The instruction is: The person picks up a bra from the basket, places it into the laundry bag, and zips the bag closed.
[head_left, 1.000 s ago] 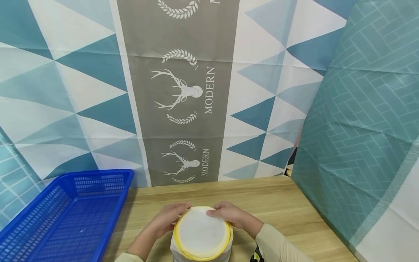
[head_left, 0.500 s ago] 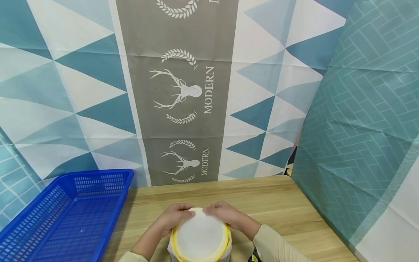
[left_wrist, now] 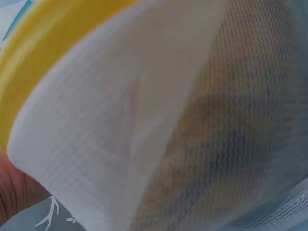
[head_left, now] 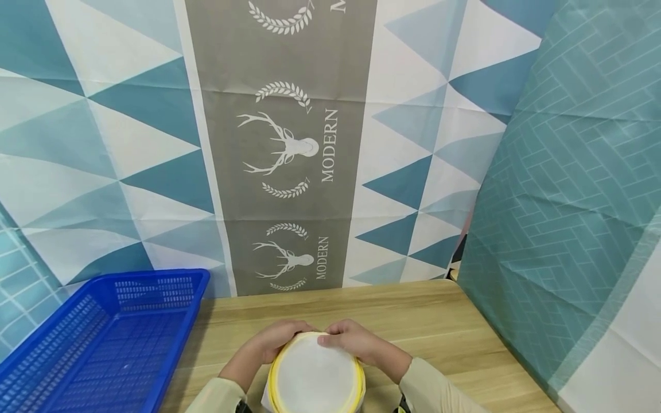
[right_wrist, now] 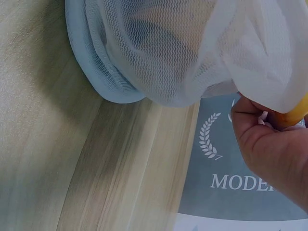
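Note:
A round white mesh laundry bag (head_left: 317,376) with yellow trim around its top stands at the table's front edge in the head view. At the far right of the rim, my right hand (head_left: 353,342) pinches the edge, thumb on the white top. My left hand (head_left: 276,339) grips the far left of the rim, its thumb hidden. Up close in the left wrist view, the mesh side (left_wrist: 96,120) hangs below the yellow trim (left_wrist: 53,43). The right wrist view shows the bag's pale blue lower edge (right_wrist: 91,72) near the table and my right fingers at the yellow trim.
A blue perforated plastic basket (head_left: 198,310) stands on the left of the wooden table (head_left: 413,321). Behind the table hangs a patterned cloth (head_left: 279,189), and a teal cloth (head_left: 573,201) closes off the right side.
My left thumb, on the white top half a second ago, has gone from sight behind the rim. The right hand keeps its pinch with a slight shift. The bag's top has dipped a little.

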The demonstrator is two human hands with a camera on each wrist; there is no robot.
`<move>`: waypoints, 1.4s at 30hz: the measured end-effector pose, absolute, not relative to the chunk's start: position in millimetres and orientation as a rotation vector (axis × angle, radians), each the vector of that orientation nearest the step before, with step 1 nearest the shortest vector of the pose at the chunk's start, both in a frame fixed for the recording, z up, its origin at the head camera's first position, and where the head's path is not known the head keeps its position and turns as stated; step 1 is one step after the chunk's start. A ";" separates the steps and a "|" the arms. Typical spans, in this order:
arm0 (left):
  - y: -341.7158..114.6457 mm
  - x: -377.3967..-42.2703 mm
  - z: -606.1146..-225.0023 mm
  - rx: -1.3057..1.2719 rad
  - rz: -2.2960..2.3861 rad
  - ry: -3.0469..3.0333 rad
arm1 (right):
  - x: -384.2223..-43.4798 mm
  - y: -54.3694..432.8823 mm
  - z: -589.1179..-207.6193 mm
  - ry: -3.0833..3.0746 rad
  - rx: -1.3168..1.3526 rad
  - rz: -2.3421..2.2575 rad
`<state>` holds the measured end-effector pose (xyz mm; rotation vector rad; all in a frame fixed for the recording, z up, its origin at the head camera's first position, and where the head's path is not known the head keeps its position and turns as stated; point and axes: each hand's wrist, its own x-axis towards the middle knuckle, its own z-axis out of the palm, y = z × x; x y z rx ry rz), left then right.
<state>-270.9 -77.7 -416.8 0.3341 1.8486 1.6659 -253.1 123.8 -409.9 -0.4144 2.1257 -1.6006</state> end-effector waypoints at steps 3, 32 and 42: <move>-81.5 -274.5 -421.0 0.343 1.704 1.800 | -253.3 122.9 -411.9 2.082 -0.403 -1.634; -80.7 -268.5 -415.3 0.352 1.867 2.191 | -256.8 114.6 -411.3 2.027 -0.361 -1.693; -90.0 -268.4 -418.9 0.344 1.838 2.220 | -257.9 115.9 -411.1 2.043 -0.326 -1.706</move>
